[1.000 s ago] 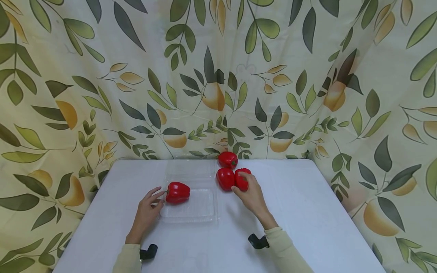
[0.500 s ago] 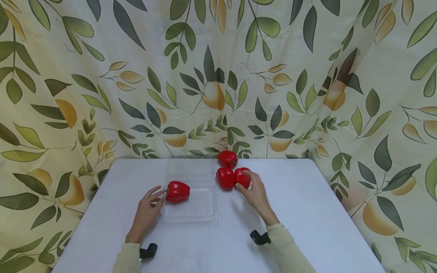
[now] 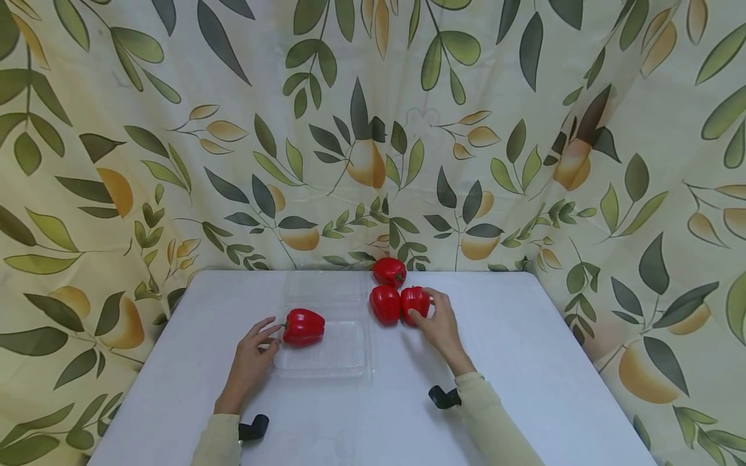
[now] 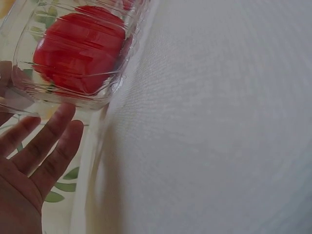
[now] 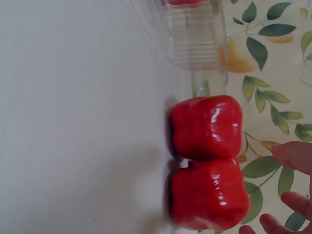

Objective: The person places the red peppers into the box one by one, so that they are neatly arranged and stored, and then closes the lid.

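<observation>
A red bell pepper (image 3: 304, 327) lies in the near half of an opened clear plastic clamshell container (image 3: 344, 369). My left hand (image 3: 247, 362) is at the container's left edge, fingertips beside the pepper's stem. In the left wrist view, several fingers (image 4: 53, 156) of it extend loosely near the plastic rim. Three more red bell peppers are grouped right of the container: one at the back (image 3: 389, 272), one front left (image 3: 385, 305) and one front right (image 3: 415, 304). My right hand (image 3: 440, 327) is around the front-right pepper's near right side; in the right wrist view its fingers are spread apart from the pepper.
A white cloth-covered table (image 3: 495, 362) spreads under everything. The container's lid half (image 3: 326, 288) lies flat toward the back. Behind the table hangs a leaf-and-fruit patterned curtain (image 3: 373, 149). A black wrist camera (image 3: 253, 428) shows at the left sleeve.
My right hand has shifted slightly right, its thumb moving from between the two front peppers to the front-right pepper's near side. My left hand and the peppers look unmoved.
</observation>
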The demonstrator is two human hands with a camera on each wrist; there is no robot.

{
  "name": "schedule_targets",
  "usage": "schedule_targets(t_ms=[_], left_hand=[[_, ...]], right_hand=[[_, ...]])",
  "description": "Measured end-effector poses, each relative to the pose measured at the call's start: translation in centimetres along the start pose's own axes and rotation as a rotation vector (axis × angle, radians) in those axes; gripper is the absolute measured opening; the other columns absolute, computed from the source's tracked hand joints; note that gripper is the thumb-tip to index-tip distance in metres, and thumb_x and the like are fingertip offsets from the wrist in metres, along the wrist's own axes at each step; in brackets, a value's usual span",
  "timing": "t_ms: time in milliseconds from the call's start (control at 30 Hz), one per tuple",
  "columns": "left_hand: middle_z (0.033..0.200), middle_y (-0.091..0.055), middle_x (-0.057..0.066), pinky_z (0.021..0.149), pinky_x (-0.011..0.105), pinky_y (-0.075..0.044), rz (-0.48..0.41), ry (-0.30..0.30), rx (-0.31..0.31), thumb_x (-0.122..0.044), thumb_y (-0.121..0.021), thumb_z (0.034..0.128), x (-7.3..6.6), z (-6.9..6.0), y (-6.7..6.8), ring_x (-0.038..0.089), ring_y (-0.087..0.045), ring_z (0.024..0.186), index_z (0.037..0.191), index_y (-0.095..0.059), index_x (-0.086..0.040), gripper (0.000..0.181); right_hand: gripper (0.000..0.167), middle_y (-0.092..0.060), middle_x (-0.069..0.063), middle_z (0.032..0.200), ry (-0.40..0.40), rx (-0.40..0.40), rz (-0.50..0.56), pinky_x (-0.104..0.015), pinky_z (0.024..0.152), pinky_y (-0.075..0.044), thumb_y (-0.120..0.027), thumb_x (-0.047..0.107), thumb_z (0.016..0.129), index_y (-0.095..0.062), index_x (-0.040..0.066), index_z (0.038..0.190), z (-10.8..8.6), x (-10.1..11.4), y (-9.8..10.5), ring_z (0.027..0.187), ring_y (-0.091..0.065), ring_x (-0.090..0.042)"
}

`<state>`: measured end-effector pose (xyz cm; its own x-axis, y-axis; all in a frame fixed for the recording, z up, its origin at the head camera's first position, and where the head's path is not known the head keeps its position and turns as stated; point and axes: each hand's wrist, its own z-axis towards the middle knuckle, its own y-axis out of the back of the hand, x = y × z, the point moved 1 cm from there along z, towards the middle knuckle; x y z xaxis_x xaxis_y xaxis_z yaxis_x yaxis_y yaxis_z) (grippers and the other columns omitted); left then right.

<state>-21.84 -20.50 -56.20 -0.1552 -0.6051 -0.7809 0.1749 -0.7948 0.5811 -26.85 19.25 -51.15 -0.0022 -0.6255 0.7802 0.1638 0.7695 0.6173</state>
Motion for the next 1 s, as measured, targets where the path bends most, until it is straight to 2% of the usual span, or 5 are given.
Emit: schedule_targets(t_ms=[333, 567, 700, 1000], left_hand=[[0.145, -0.052, 0.004, 0.080, 0.026, -0.060, 0.006, -0.004, -0.004, -0.013, -0.063, 0.0928, 0.2, 0.1, 0.0, 0.022, -0.069, 0.102, 0.127, -0.066, -0.010, 0.035], [0.145, -0.052, 0.004, 0.080, 0.024, -0.060, 0.004, 0.008, -0.005, -0.013, -0.064, 0.0925, 0.2, 0.1, -0.2, 0.021, -0.069, 0.101, 0.128, -0.066, -0.011, 0.035], [0.144, -0.053, 0.004, 0.080, 0.024, -0.060, -0.003, -0.005, -0.008, -0.012, -0.064, 0.0922, 0.3, 0.1, -0.2, 0.022, -0.070, 0.100, 0.127, -0.066, -0.010, 0.035], [0.143, -0.054, 0.007, 0.078, 0.026, -0.061, 0.004, -0.016, -0.020, -0.009, -0.064, 0.0911, 0.3, 0.1, -0.3, 0.025, -0.070, 0.099, 0.126, -0.067, -0.008, 0.035]], right_hand=[[0.078, -0.032, -0.019, 0.151, -0.112, 0.038, 0.053, -0.055, 0.096, -0.054, -0.075, 0.022, 0.084, -0.033, 0.015, 0.149, 2.1, -1.3, -0.5, 0.134, -0.040, -0.040], [0.081, -0.035, -0.021, 0.148, -0.144, 0.078, 0.067, -0.056, 0.096, -0.054, -0.075, 0.024, 0.084, -0.031, 0.013, 0.150, 3.0, -2.0, -0.9, 0.133, -0.040, -0.041], [0.081, -0.036, -0.021, 0.148, -0.160, 0.106, 0.060, -0.055, 0.097, -0.053, -0.073, 0.028, 0.086, -0.029, 0.012, 0.151, 3.5, -2.5, -1.1, 0.134, -0.039, -0.041], [0.086, -0.037, -0.020, 0.150, -0.249, 0.149, 0.082, -0.054, 0.099, -0.053, -0.072, 0.034, 0.087, -0.022, 0.015, 0.154, 4.2, -3.1, -1.3, 0.137, -0.038, -0.042]])
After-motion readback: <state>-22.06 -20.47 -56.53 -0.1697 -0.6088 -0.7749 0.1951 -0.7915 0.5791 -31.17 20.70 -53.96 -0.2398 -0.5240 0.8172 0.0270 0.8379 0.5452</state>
